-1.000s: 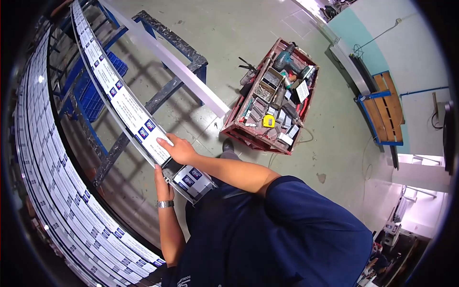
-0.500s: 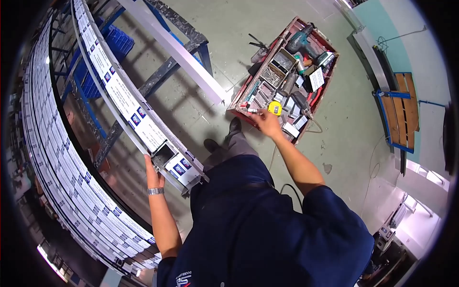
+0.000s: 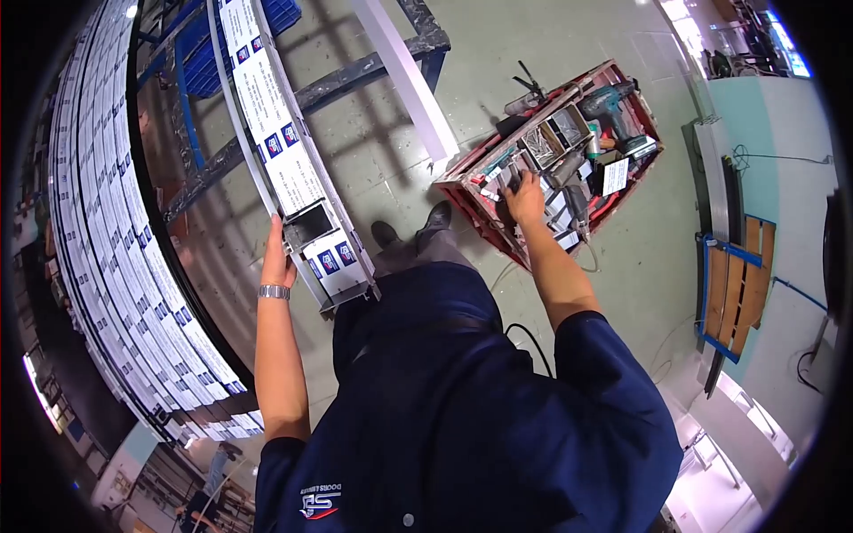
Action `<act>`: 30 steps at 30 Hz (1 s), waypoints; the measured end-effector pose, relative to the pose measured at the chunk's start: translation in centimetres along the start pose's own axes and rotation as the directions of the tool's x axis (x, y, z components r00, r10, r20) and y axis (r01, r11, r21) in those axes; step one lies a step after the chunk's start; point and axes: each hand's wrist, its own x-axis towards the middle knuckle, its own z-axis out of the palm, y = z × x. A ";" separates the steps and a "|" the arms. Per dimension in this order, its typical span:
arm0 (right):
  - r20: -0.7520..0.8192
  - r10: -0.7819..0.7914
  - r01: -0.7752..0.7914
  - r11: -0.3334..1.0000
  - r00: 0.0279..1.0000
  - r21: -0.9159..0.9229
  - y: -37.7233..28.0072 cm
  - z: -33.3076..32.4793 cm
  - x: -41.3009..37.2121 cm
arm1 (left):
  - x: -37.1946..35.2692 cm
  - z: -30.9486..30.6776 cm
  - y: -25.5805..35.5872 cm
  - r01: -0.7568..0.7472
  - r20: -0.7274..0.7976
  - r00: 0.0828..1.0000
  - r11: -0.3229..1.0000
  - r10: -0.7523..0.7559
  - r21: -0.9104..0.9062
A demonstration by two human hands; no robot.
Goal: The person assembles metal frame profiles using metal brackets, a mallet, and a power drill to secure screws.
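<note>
My left hand (image 3: 277, 259), with a metal watch at the wrist, is at the left edge of a long profile (image 3: 289, 173) covered in white labelled film, near its cut end. A dark rectangular opening (image 3: 309, 226) shows in the profile beside the fingers. Most of those fingers are hidden behind it. My right hand (image 3: 525, 197) reaches into a red wooden toolbox (image 3: 464, 197), its fingers down among small metal parts. What they touch is too small to make out. Near that hand lie a box of screws (image 3: 538, 144), a teal drill (image 3: 609, 108) and a white label card (image 3: 615, 177).
Stacked film-covered profiles (image 3: 115, 213) fill the left side. A paint-spattered blue frame (image 3: 355, 73) carries a pale bar (image 3: 404, 80). Blue crates stand under it. Wooden slats in a blue frame (image 3: 737, 284) are at the right. A person is partly visible at the lower left.
My right hand has moved from the toolbox's near corner further into it, and the yellow tape measure no longer shows. The view has shifted. My left hand is still at the profile.
</note>
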 end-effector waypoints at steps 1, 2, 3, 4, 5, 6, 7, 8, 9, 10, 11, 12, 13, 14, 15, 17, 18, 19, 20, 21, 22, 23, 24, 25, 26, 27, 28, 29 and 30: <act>-0.011 -0.011 0.011 0.999 1.000 -0.032 0.2 0.1 -0.3 | 0.1 0.0 0.0 -0.014 0.027 1.000 1.000 0.013 0.013; -0.020 -0.023 0.022 0.998 1.000 -0.063 0.4 0.2 -0.4 | 0.1 -0.1 0.0 -0.028 0.053 0.998 0.999 0.027 0.025; -0.012 -0.014 0.013 0.992 1.000 -0.125 0.0 -0.1 -0.4 | 0.0 0.1 0.0 -0.027 0.058 0.998 1.000 0.027 0.001; -0.016 -0.025 0.023 0.991 1.000 -0.131 -0.4 -0.4 -0.3 | 0.4 -0.3 -0.3 -0.033 0.057 0.998 0.999 0.033 -0.011; -0.031 -0.001 -0.002 0.996 1.000 -0.090 -0.7 -0.6 -0.5 | 0.9 -0.8 -0.8 -0.064 0.085 0.994 0.998 0.065 -0.007; -0.044 0.025 -0.027 0.998 0.999 -0.048 -1.0 -1.0 -0.6 | 1.4 -1.3 -1.0 -0.096 0.113 0.989 0.995 0.096 -0.003; -0.034 0.079 -0.080 0.997 0.996 -0.022 -1.4 -1.9 -0.9 | 1.1 -0.8 -0.6 -0.090 0.121 0.989 0.996 0.091 -0.009; -0.032 0.109 -0.107 0.993 0.994 0.041 -0.4 -1.6 -0.8 | 0.8 -0.1 -0.6 -0.128 0.090 0.988 0.992 0.129 -0.014; -0.002 0.176 -0.175 0.979 0.984 0.109 -0.3 -2.6 -1.5 | 1.4 -0.2 -1.2 -0.115 0.065 0.991 0.993 0.113 0.028; 0.051 0.311 -0.315 0.924 0.949 0.217 0.8 -2.3 -2.1 | 1.9 -1.0 -1.5 -0.103 0.018 0.995 0.992 0.102 0.068; 0.184 0.348 -0.390 0.748 0.919 0.538 1.1 -2.3 -3.2 | 1.9 -1.1 -1.3 -0.070 -0.024 0.997 0.992 0.073 0.101; 0.327 0.335 -0.459 0.480 0.884 0.748 2.3 -1.8 -4.2 | 1.9 -0.8 -1.3 -0.033 -0.066 0.997 0.991 0.042 0.128; 0.433 0.267 -0.503 0.318 0.861 0.804 1.1 -3.1 -6.0 | 1.5 -0.5 -1.0 -0.071 -0.019 0.997 0.990 0.074 0.124; 0.505 0.233 -0.540 0.122 0.831 0.833 -0.7 -4.0 -7.6 | 1.1 -0.1 -0.7 -0.112 0.041 0.993 0.987 0.108 0.119; 0.515 0.081 -0.513 -0.039 0.853 0.857 -2.4 -4.6 -9.4 | 0.9 0.1 -0.5 -0.117 0.067 0.991 0.990 0.112 0.077; 0.537 -0.148 -0.554 -0.117 0.830 0.824 -5.1 -5.2 -11.3 | 0.7 0.4 -0.3 -0.143 0.104 0.985 0.987 0.136 0.068; 0.556 -0.239 -0.594 -0.132 0.796 0.794 -7.2 -5.7 -12.1 | 0.2 0.7 -0.1 -0.146 0.091 0.986 0.988 0.141 0.050; 0.567 -0.320 -0.631 -0.146 0.759 0.762 -9.7 -6.1 -12.6 | -0.4 1.3 0.5 -0.182 0.057 0.982 0.981 0.178 0.073; 0.572 -0.394 -0.666 -0.160 0.720 0.728 -12.3 -6.5 -13.0 | -0.6 1.6 0.7 -0.213 0.029 0.977 0.972 0.211 0.102; 0.604 -0.422 -0.707 -0.141 0.676 0.693 -15.2 -7.2 -13.5 | 0.3 1.0 -0.2 -0.240 0.078 0.969 0.968 0.234 0.073; 0.638 -0.443 -0.747 -0.123 0.630 0.653 -17.7 -7.7 -13.8 | 0.5 0.8 -0.4 -0.228 0.081 0.972 0.972 0.222 0.063; 0.634 -0.509 -0.755 -0.049 0.583 0.654 -19.4 -7.8 -13.7 | 0.6 0.6 -0.5 -0.226 0.106 0.970 0.973 0.219 0.054; 0.626 -0.574 -0.752 0.027 0.528 0.658 -20.9 -8.0 -13.6 | 0.5 0.6 -0.4 -0.231 0.131 0.966 0.972 0.224 0.045; 0.643 -0.596 -0.765 0.072 0.482 0.640 -22.3 -8.2 -13.7 | -0.6 1.1 0.6 -0.222 0.144 0.967 0.972 0.209 0.078; 0.642 -0.630 -0.769 0.108 0.437 0.630 -23.5 -8.7 -13.8 | -0.8 1.3 0.8 -0.236 0.142 0.964 0.969 0.224 0.068; 0.644 -0.639 -0.761 0.138 0.421 0.634 -24.6 -8.8 -13.8 | -1.1 1.5 0.9 -0.242 0.097 0.968 0.964 0.232 0.109; 0.650 -0.643 -0.753 0.168 0.405 0.636 -25.4 -9.0 -13.9 | -1.2 1.4 0.9 -0.240 0.051 0.971 0.959 0.235 0.149; 0.663 -0.650 -0.775 0.175 0.372 0.607 -26.0 -9.2 -14.0 | -0.2 0.9 0.0 -0.225 0.050 0.974 0.963 0.220 0.146; 0.669 -0.647 -0.773 0.188 0.366 0.605 -26.3 -9.1 -14.1 | 0.3 0.6 -0.4 -0.224 0.046 0.974 0.965 0.220 0.133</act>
